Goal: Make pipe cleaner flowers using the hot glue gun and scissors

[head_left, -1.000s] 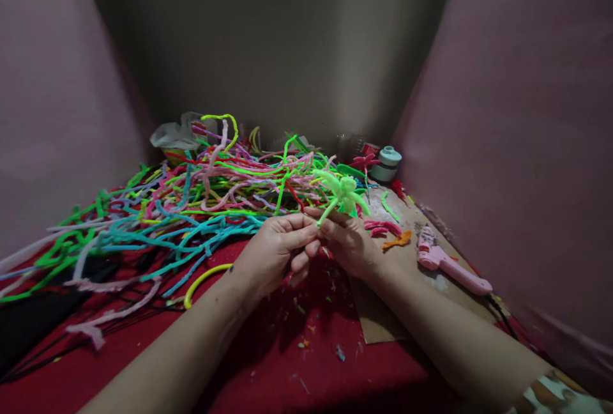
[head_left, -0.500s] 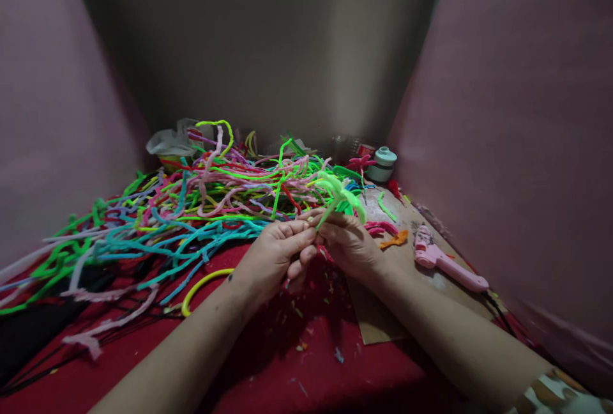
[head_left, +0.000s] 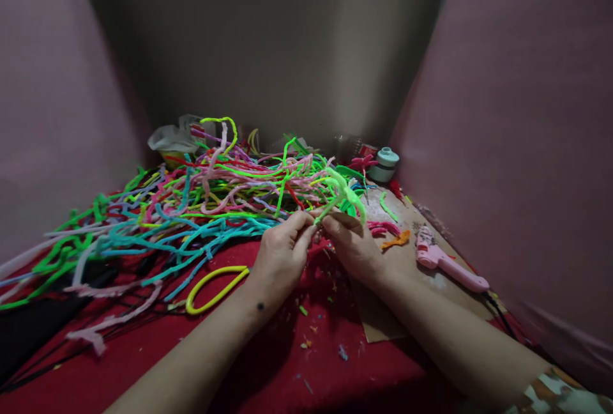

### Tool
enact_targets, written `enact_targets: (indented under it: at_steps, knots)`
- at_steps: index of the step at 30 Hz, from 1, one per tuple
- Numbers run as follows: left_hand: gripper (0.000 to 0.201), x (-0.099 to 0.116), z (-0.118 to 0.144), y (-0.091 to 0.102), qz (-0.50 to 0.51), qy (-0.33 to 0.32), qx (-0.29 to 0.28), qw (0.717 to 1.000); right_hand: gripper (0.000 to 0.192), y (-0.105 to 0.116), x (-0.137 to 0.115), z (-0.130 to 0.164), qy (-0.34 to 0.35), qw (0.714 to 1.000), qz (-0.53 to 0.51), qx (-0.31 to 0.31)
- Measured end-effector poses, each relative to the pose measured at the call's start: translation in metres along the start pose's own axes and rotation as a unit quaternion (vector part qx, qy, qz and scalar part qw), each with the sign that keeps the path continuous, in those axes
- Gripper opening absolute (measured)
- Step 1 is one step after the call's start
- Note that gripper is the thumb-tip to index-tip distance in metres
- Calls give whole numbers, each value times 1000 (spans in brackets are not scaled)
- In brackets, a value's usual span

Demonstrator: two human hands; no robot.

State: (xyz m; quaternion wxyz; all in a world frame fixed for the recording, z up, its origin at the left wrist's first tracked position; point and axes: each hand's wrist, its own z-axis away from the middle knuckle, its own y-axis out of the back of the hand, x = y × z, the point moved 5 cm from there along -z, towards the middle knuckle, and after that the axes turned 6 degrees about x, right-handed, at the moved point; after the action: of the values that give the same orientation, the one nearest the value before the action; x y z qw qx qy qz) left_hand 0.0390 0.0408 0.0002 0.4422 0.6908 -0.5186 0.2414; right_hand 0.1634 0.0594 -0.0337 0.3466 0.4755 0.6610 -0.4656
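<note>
A light green pipe-cleaner piece [head_left: 348, 193] with a stem and bent, petal-like loops is held up in front of me. My left hand [head_left: 286, 245] pinches the lower end of its stem between thumb and fingers. Close beside it, my right hand [head_left: 353, 241] is closed on the same stem, its thumb near my left fingertips. The loops lean up and to the right above my right hand. The fingers' undersides and the very tip of the stem are hidden.
A big tangle of coloured pipe cleaners [head_left: 249, 190] spreads behind and left. At right, a pink glue gun [head_left: 447, 265] lies on a cardboard sheet [head_left: 378, 321]. A pale blue jar [head_left: 384, 165] stands at the back. A yellow loop handle [head_left: 198, 296] and scraps lie on red cloth [head_left: 268, 363].
My left hand has turned over, its back now upward and its lower fingers tucked from sight. The green piece has tilted further right. The yellow loop shows more.
</note>
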Motion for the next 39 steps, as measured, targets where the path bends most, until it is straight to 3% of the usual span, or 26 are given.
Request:
enact_targets:
  at_steps: [3,8,14,21,26,29,31,34,37,39]
  knots:
    - [17,-3,-1,-2,110,104,-32,988,18,-1,-3,1,-6,1000,-2,-11]
    - [20,-6,2,-10,282,217,-101,929,19,-5,-5,0,-49,995,-81,-29]
    - [19,-7,3,-14,382,237,-167,877,17,-6,-3,-3,-83,986,-139,-37]
    - [19,-9,8,-15,357,250,-197,878,21,-7,1,-4,-95,981,-143,-88]
    - [24,-9,11,-17,380,260,-252,851,14,-5,-4,-3,-67,988,-114,-79]
    - [25,-6,7,-15,356,236,-252,868,11,-6,-5,-2,-79,989,-106,-69]
    - [28,-5,4,-12,266,192,-217,919,10,-5,-5,-3,-78,990,-101,-52]
    - [18,-3,0,-4,51,52,-99,992,12,-2,-2,-4,-63,993,-95,-3]
    - [18,2,5,0,-104,-93,-1,990,13,1,2,-3,-49,996,-69,33]
    - [20,2,8,-1,-139,-134,14,981,13,1,3,-2,-34,998,-38,35]
